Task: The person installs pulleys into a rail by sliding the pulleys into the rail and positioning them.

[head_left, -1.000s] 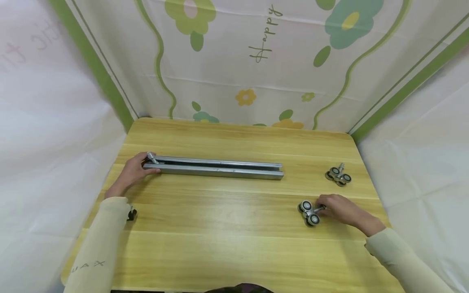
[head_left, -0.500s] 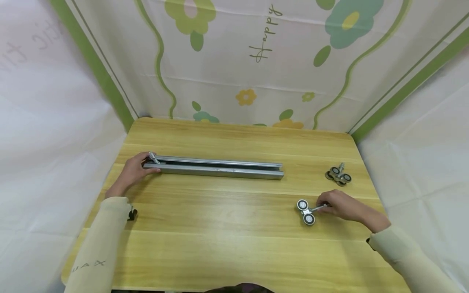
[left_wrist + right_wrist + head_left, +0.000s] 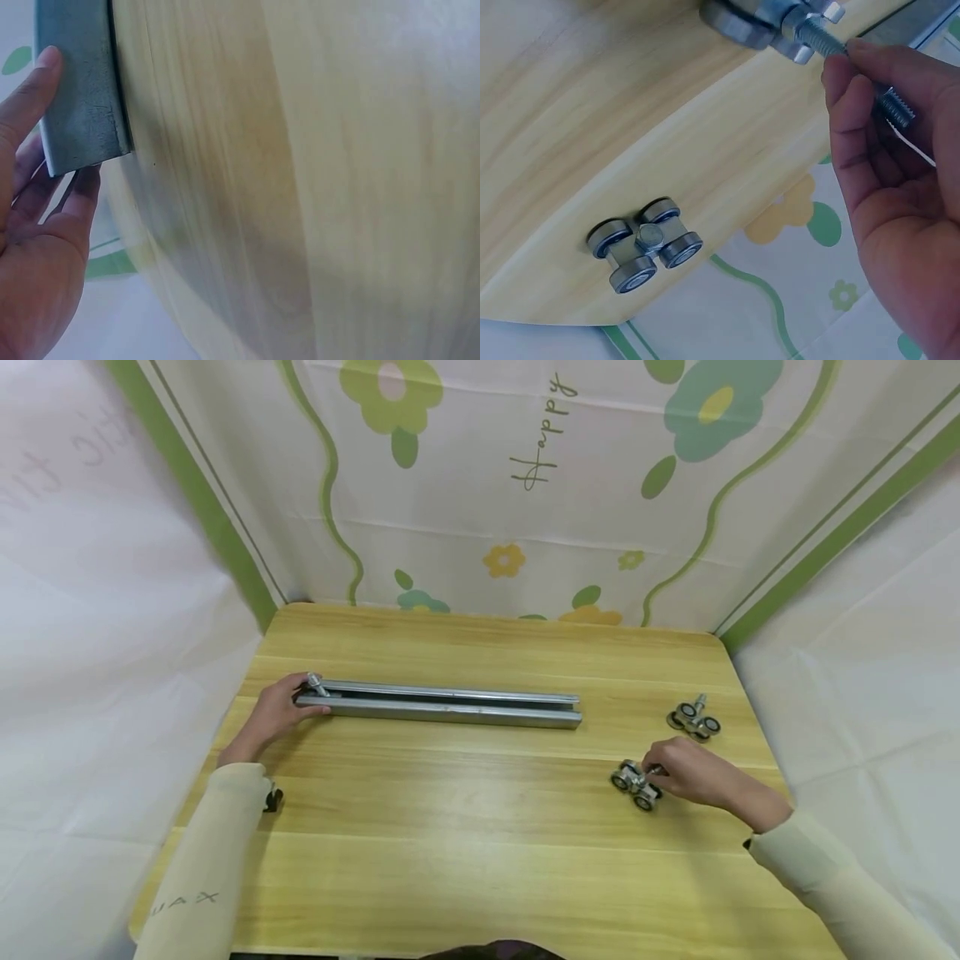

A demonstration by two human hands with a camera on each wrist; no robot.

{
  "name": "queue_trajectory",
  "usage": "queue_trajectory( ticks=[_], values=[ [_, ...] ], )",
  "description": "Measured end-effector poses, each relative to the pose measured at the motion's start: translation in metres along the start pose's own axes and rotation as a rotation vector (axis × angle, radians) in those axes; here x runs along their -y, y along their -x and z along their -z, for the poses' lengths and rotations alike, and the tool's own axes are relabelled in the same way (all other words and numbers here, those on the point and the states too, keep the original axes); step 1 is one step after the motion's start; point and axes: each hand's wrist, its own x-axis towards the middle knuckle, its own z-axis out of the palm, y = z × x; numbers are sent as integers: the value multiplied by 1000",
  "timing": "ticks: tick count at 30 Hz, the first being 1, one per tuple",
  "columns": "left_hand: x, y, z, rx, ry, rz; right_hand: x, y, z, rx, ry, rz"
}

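Note:
A long metal channel track (image 3: 450, 710) lies across the table with its slot facing up. At its left end my left hand (image 3: 273, 714) grips it, thumb on the near wall, other fingers around the far side and end. A threaded bolt (image 3: 318, 685) sticks up from the slot there; what it joins inside is hidden. My right hand (image 3: 690, 770) pinches the bolt (image 3: 821, 36) of a roller trolley (image 3: 636, 785) between thumb and fingers, wheels pointing left. Behind that hand a second roller trolley (image 3: 693, 718) rests on the table, its bolt pointing away.
The wooden table (image 3: 450, 860) has rounded corners. White curtains (image 3: 862, 735) stand close on both sides, and a flower-printed one (image 3: 465, 485) hangs along the back edge.
The trolley in my right hand has turned, so more of its wheels show, and that hand has shifted slightly away from me. My left hand and the track stay in place.

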Motion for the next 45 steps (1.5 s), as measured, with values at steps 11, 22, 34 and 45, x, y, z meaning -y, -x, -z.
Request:
queue_trajectory(
  ticks=[11,22,34,45],
  values=[
    [-1,-1,0,19,-2,28,-1,1,-2,-38,47,-65],
    [-1,-1,-1,27,8,47,-2,0,-2,-54,69,-101],
    [0,0,-3,26,19,49,-3,-3,-2,-55,70,-86],
    [1,0,-2,7,19,39,-10,-15,5,-53,102,-87]
  ],
)
